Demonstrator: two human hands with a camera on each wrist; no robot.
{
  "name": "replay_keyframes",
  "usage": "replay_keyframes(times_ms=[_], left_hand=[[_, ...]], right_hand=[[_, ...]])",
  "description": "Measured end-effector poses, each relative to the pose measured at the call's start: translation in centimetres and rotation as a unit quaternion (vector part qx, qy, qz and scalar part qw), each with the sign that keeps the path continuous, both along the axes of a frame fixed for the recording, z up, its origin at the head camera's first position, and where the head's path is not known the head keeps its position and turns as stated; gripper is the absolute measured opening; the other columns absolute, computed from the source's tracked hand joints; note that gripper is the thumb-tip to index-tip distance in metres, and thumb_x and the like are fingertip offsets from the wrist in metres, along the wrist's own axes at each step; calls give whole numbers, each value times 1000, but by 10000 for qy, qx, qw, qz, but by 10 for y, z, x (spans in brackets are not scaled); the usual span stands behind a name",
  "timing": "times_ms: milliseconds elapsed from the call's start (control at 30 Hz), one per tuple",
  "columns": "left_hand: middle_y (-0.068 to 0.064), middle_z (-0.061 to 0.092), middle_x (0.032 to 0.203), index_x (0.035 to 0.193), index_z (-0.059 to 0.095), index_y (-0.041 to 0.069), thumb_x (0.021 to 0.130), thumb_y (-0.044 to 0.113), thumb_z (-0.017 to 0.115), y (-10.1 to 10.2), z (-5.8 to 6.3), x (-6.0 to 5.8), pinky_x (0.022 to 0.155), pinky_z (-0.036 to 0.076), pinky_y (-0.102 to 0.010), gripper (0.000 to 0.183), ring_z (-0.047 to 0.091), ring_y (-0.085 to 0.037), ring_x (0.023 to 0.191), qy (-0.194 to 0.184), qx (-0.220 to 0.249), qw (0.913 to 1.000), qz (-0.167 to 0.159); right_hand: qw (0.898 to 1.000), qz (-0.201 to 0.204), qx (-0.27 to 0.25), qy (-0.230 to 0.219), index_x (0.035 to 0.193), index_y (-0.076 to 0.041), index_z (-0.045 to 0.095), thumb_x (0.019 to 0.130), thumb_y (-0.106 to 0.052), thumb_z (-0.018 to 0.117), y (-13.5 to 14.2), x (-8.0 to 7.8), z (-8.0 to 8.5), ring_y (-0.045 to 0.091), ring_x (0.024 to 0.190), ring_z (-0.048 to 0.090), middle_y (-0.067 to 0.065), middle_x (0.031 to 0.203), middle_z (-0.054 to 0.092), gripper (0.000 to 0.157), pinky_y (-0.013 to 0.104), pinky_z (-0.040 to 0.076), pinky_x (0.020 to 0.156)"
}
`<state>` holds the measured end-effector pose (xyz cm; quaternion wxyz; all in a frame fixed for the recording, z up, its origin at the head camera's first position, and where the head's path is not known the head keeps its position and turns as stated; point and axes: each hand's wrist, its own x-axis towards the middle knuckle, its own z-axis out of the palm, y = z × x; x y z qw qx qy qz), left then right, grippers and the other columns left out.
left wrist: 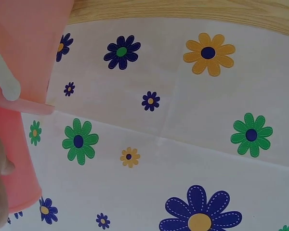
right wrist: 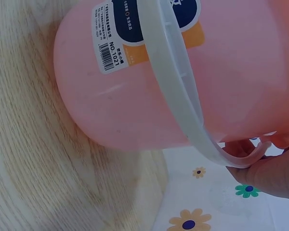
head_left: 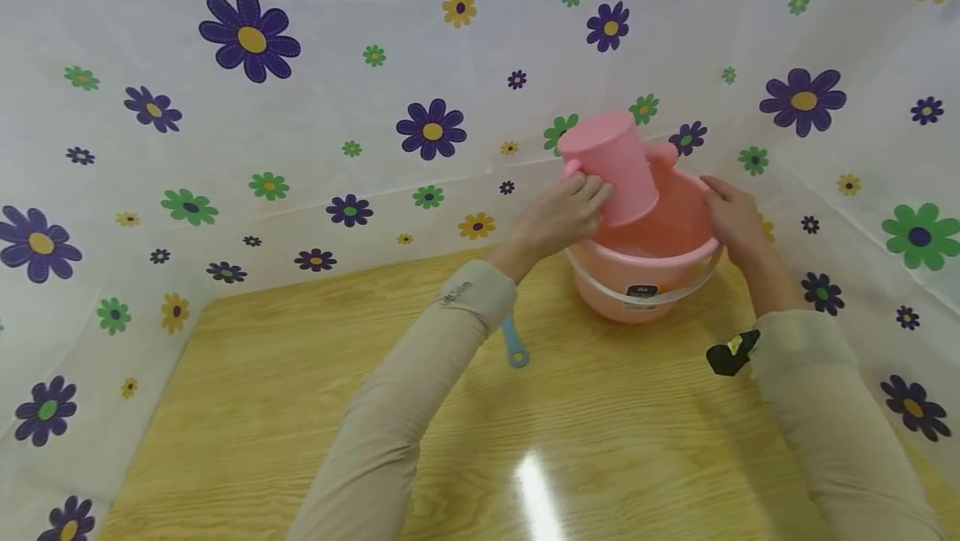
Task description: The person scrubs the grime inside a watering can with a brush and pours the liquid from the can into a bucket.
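Note:
A pink jug (head_left: 611,166) is tipped over the pink bucket (head_left: 637,274), its flat base turned up to the left and its mouth down at the bucket's opening. My left hand (head_left: 558,214) grips the jug's handle on the left side. At the right rim, my right hand (head_left: 735,216) holds the bucket, fingers beside the end of its white bail handle (right wrist: 176,82). A rounded pink stub shows beyond the jug; whose part it is I cannot tell. The bucket stands upright, and its contents are mostly hidden.
A blue handle (head_left: 515,345) with a hole in its end lies on the wooden table (head_left: 300,374), partly covered by my left sleeve. White flower-print sheeting (head_left: 322,107) rises behind and at both sides. A black item (head_left: 731,353) sits at my right cuff.

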<state>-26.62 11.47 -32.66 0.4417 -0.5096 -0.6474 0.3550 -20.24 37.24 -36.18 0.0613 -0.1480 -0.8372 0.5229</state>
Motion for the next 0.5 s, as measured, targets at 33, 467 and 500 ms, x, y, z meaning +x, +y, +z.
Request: replay_keyframes(times_ms=[33,467,500], left_hand=[[-3,56,104,97,70,16,99,-6,37,2,1,1,81,39,-26,40,51,-18,93,13,-10,10000,-24],[-2,56,103,99,70,15,100,-6,36,-4,-6,-3,79,39,-25,40,51,-18,92,23,57,10000,65],[-2,55,103,98,69,15,100,-7,35,-6,-6,-4,79,38,-25,41,50,-18,92,47,107,9999,46]], right_hand=[[10000,-20,-11,19,158,-10,19,107,-41,23,0,-1,1,42,148,18,20,162,19,60,58,22,116],[9999,7,120,-71,158,-10,19,106,-37,21,-1,-3,2,45,146,21,22,161,19,58,59,24,115],[9999,6,106,-63,158,-11,19,106,-37,21,-2,-4,2,45,146,21,22,161,20,57,59,24,115]])
